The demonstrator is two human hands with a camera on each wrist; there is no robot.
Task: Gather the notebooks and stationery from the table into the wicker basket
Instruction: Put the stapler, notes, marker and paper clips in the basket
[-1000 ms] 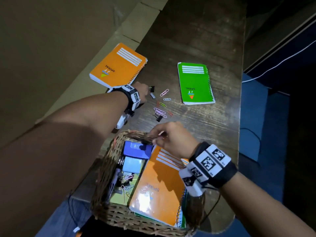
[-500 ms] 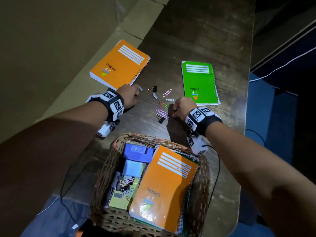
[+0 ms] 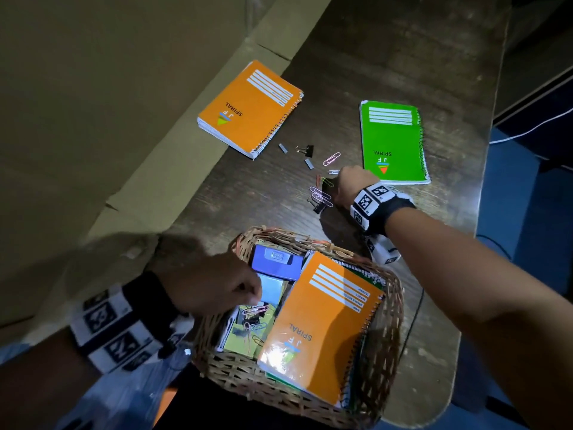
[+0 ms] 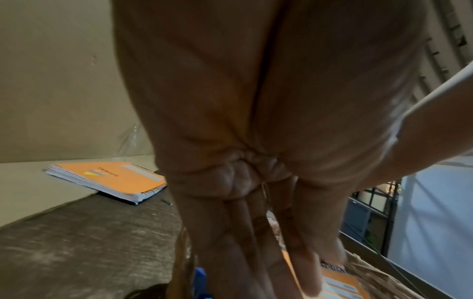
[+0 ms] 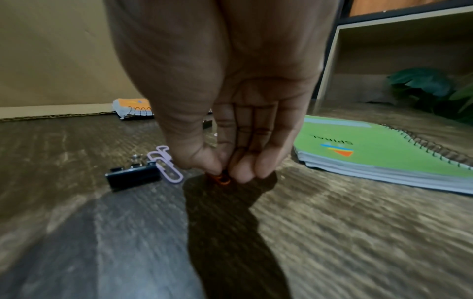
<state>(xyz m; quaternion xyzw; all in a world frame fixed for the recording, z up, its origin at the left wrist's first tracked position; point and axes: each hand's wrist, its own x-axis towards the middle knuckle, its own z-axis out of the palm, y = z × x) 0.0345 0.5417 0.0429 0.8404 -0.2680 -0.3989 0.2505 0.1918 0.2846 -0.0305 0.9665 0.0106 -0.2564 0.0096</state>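
The wicker basket (image 3: 391, 336) at the table's near edge holds an orange notebook (image 3: 322, 324), a blue box (image 3: 276, 262) and loose clips. My left hand (image 3: 255, 294) hangs over its left half, fingers pointing down and bunched; a thin wire clip (image 4: 265, 190) shows between them. My right hand (image 3: 338, 185) is down on the table among the scattered paper clips (image 3: 321, 195), its thumb and fingers pinching an orange paper clip (image 5: 222, 179). A second orange notebook (image 3: 251, 107) and a green notebook (image 3: 392, 141) lie farther back.
A black binder clip (image 5: 133, 178) and purple clips (image 5: 166, 165) lie just left of my right hand. Another binder clip (image 3: 307, 149) and two staple strips sit near the orange notebook. Cardboard (image 3: 124, 119) borders the table's left side; a shelf and plant (image 5: 422, 85) stand behind.
My left hand has come back from beside the far orange notebook to above the basket. My right hand went from the basket out to the clips and now pinches one.
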